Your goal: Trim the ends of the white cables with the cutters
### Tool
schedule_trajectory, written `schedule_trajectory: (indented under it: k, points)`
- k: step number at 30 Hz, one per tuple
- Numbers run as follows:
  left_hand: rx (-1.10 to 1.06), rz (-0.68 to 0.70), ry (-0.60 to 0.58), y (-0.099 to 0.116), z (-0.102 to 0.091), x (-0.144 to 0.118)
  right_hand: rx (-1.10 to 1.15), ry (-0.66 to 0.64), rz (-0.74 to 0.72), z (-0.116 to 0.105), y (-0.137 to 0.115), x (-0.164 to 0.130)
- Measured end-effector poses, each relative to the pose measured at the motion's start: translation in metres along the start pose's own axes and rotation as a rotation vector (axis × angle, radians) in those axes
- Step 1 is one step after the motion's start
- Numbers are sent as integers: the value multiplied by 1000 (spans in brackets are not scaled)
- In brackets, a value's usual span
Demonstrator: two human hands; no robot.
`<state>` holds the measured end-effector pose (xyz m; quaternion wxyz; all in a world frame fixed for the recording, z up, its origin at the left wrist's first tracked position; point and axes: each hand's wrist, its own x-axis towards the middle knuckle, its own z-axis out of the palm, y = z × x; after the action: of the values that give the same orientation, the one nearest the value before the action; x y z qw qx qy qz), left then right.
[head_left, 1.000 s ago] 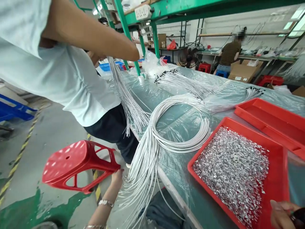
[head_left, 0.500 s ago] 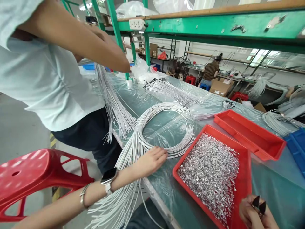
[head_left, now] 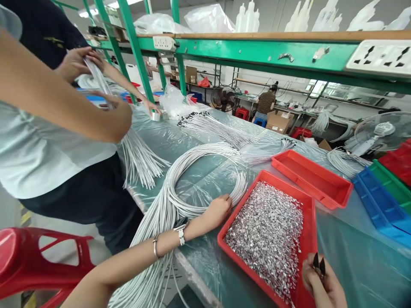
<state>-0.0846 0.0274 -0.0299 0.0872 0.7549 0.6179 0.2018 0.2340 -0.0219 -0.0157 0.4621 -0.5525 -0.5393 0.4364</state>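
Observation:
On the table lies a big loop of white cables (head_left: 180, 179), with long loose ends hanging over the near edge. My left hand (head_left: 219, 210) is at the loop's lower right side, its fingers bent round the strands; the fingertips are partly hidden. At the lower right, my right hand (head_left: 324, 284) is closed round a small tool with two dark pointed jaws (head_left: 319, 263), which stand slightly apart and point up. This hand is beside the near right corner of a red tray (head_left: 313, 231), filled with small shiny metal pieces (head_left: 266, 235).
A second red tray (head_left: 311, 177) lies behind the first, with blue bins (head_left: 379, 205) at right. More white cable bundles (head_left: 218, 128) lie farther back. At left, a co-worker (head_left: 58, 158) handles cables near a red stool (head_left: 41, 261). A green shelf beam (head_left: 257, 55) crosses above.
The view has shifted to the right. My left hand has moved right along the cable loop, and its fingers have curled. My right hand still holds the dark-tipped tool. The co-worker's arms have moved.

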Motion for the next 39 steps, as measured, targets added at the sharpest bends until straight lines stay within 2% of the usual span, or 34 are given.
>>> schedule_trajectory:
  k: [3, 8, 10, 13, 16, 19, 23, 27, 31, 39]
  points:
    - [-133, -65, 45, -2, -10, -1, -53, 3, -66, 3, -2, -1]
    - [-428, -100, 78, 6, -21, 14, -103, 22, -68, 10, -5, -4]
    - [-564, -64, 55, 20, -25, 20, -92, 53, -77, 14, -9, -7]
    - [-734, 20, 18, 53, -30, 21, -63, 89, -114, 22, -21, -12]
    - [-856, 103, -55, 90, -33, 10, -83, 78, -164, 26, -30, -15]
    - [-912, 147, -156, 111, -30, -4, -82, 112, -173, 28, -31, -14]
    - [-937, 152, -270, 110, -19, -14, -65, 130, -169, 29, -29, -16]
    - [-951, 143, -324, 105, -10, -16, -63, 73, -138, 31, -34, -22]
    - [-979, 134, -353, 104, -8, -20, -56, 57, -86, 33, -40, -25]
    - [-1031, 157, -320, 107, -16, -20, -99, -129, -51, 31, -41, -29]
